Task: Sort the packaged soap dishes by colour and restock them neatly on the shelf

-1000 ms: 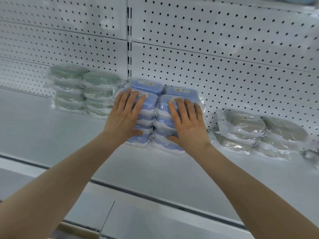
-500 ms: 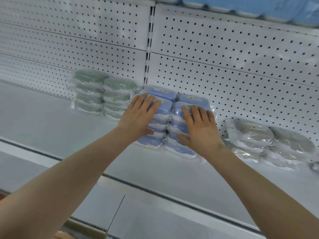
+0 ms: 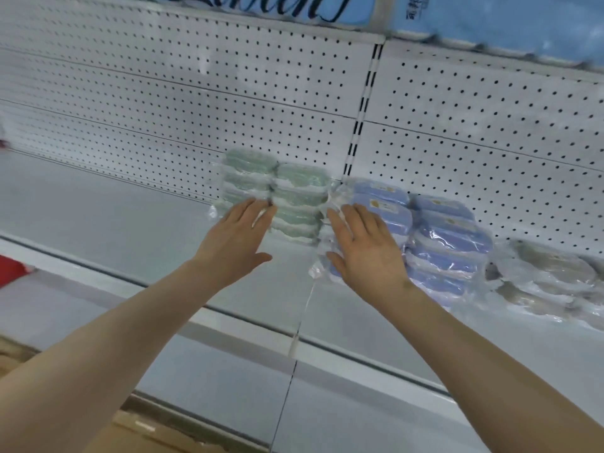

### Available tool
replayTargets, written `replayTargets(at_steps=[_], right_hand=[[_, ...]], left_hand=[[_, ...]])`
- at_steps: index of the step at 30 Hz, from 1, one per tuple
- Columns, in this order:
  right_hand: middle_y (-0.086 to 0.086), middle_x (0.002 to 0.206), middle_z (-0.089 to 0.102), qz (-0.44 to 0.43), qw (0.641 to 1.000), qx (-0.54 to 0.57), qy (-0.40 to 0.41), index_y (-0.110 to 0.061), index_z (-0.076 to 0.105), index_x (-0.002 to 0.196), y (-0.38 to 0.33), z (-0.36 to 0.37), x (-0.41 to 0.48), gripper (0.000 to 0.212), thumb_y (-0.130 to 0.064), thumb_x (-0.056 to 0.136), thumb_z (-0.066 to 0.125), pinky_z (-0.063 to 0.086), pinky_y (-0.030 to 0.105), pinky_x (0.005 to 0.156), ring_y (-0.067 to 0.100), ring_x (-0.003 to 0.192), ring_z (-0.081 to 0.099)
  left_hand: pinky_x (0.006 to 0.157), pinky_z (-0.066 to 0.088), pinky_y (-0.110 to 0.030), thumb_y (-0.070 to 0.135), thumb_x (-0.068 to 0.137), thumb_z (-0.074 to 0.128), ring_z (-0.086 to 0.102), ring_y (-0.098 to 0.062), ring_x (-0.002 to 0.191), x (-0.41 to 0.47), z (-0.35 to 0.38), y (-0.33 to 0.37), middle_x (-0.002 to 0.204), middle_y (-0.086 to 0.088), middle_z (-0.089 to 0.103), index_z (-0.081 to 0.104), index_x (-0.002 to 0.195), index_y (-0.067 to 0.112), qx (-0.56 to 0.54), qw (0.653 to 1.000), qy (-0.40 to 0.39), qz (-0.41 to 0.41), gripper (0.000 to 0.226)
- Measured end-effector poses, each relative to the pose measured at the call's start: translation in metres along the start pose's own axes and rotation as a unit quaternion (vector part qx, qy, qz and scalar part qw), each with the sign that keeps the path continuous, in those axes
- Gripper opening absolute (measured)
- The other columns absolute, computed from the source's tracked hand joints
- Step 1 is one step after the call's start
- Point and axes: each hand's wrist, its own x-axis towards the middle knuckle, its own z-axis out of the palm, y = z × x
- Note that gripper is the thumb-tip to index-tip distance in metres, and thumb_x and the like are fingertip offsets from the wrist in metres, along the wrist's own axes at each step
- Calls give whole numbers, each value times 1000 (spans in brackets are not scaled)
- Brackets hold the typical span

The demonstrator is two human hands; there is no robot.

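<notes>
Head camera: at the far left edge a red object [image 3: 13, 269] pokes into view, too blurred to identify, and a cardboard box [image 3: 147, 436] shows at the bottom below the shelf [image 3: 114, 207]. The shelf is backed by a white pegboard [image 3: 196, 93]. Against that board stand two side-by-side stacks of green soap dishes [image 3: 294, 188], each dish wrapped in clear plastic. The left hand [image 3: 238, 243] is flat with straight fingers, gripping nothing; its fingertips overlap the lower front of the left green stack, though blur hides whether they actually touch. The right hand [image 3: 369, 256] is also flat and spread, holding nothing, with its fingers laid against the front of the blue soap dishes [image 3: 447, 237]. These stand in two stacks just beside the green ones. Farther right, lower piles of beige soap dishes [image 3: 549, 276] lie on the same shelf, near the blue stacks. Blue packages [image 3: 490, 18] sit on the level above.
</notes>
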Motion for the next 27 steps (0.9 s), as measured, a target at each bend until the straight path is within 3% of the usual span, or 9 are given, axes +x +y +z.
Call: replayTargets(at_steps=[8, 10, 11, 14, 17, 21, 23, 24, 27], right_hand=[[20, 139, 51, -3, 997, 10, -78, -5, 50, 139, -29, 58, 92, 89, -19, 60, 87, 46, 51, 99, 42, 127, 49], [21, 142, 47, 23, 993, -5, -114, -6, 47, 142, -25, 70, 115, 95, -12, 56, 86, 46, 53, 100, 45, 130, 46], [23, 147, 41, 34, 991, -10, -132, -7, 40, 146, -23, 75, 126, 98, -10, 59, 83, 43, 54, 103, 46, 134, 39], [20, 161, -1, 57, 979, -32, -192, -13, -5, 155, -19, 94, 151, 99, -11, 84, 65, 23, 58, 114, 47, 146, 3], [21, 159, -11, 97, 970, -40, -221, -16, -18, 152, -21, 104, 168, 101, -7, 87, 59, 21, 59, 114, 49, 145, -4], [29, 154, 14, 124, 969, -24, -213, -11, -5, 153, -31, 118, 175, 97, -2, 82, 60, 35, 55, 108, 55, 139, 17], [29, 139, 42, 138, 974, -50, -175, -8, 14, 147, -37, 128, 178, 102, 2, 58, 63, 49, 52, 92, 56, 126, 40], [27, 131, 50, 139, 975, -54, -164, -9, 20, 142, -39, 132, 179, 99, 2, 50, 56, 54, 51, 84, 55, 119, 48], [28, 121, 57, 129, 983, -30, -125, -9, 32, 135, -40, 136, 182, 91, 4, 47, 48, 56, 52, 74, 55, 109, 55]], left_hand=[[114, 30, -46, 40, 80, 75, 29, -36, 141, 45, 36, -62, 150, -14, 36, 32, 149, 10, 26, 999, -5, -35, 87], [117, 24, -44, 39, 84, 71, 21, -35, 145, 68, 47, -72, 155, -13, 27, 25, 151, 12, 26, 999, -2, -37, 86], [118, 18, -43, 40, 88, 67, 14, -33, 147, 80, 54, -77, 157, -12, 20, 18, 153, 14, 25, 999, -3, -40, 86], [120, 10, -42, 37, 91, 62, 2, -31, 149, 112, 74, -92, 160, -10, 7, 6, 154, 17, 19, 998, -8, -60, 86], [120, 13, -45, 35, 89, 66, 3, -33, 148, 135, 90, -105, 161, -8, 8, 3, 155, 19, 20, 997, -9, -68, 93], [116, 23, -46, 27, 83, 74, 16, -36, 146, 147, 103, -114, 157, -9, 22, 12, 155, 17, 22, 998, 4, -62, 96], [112, 31, -48, 23, 74, 82, 27, -39, 141, 147, 109, -119, 151, -11, 32, 22, 152, 14, 24, 998, 22, -60, 99], [110, 35, -49, 23, 71, 84, 31, -40, 139, 147, 112, -121, 149, -11, 35, 25, 151, 13, 24, 997, 30, -61, 100], [108, 38, -48, 24, 67, 87, 35, -40, 136, 145, 116, -127, 146, -11, 39, 27, 149, 13, 31, 997, 46, -56, 102]])
